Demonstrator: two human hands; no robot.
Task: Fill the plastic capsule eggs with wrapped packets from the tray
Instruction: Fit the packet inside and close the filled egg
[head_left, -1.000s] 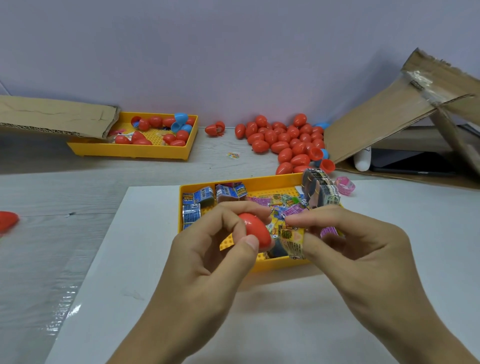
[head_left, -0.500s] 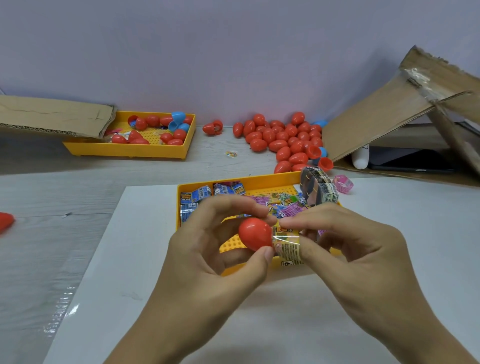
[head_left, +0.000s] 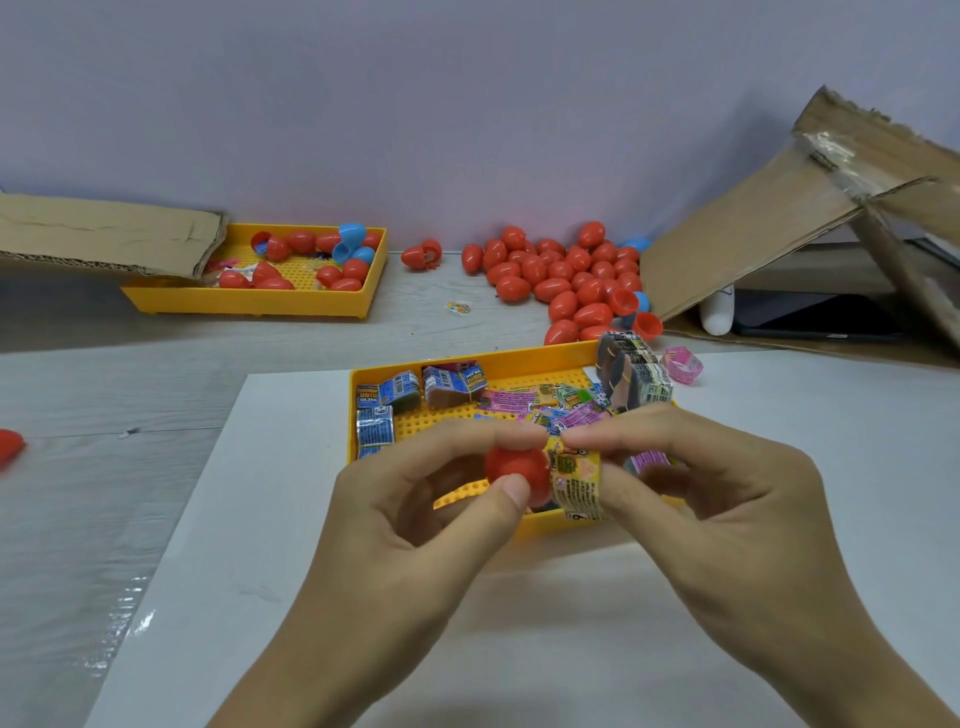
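Observation:
My left hand pinches a red capsule egg half between thumb and fingers. Right beside it, my right hand holds a yellow wrapped packet, whose end touches the egg's open side. Both hands hover over the near yellow tray, which holds several wrapped packets in blue, pink and green wrappers. A pile of red eggs lies at the back by the wall.
A second yellow tray with red and blue eggs stands at the back left, partly under a cardboard flap. A cardboard box leans at the right. A pink ring lies beside the near tray. White board under my hands.
The hands have drawn together and dropped slightly. The yellow packet now presses against the red egg half, which has turned in my left fingers.

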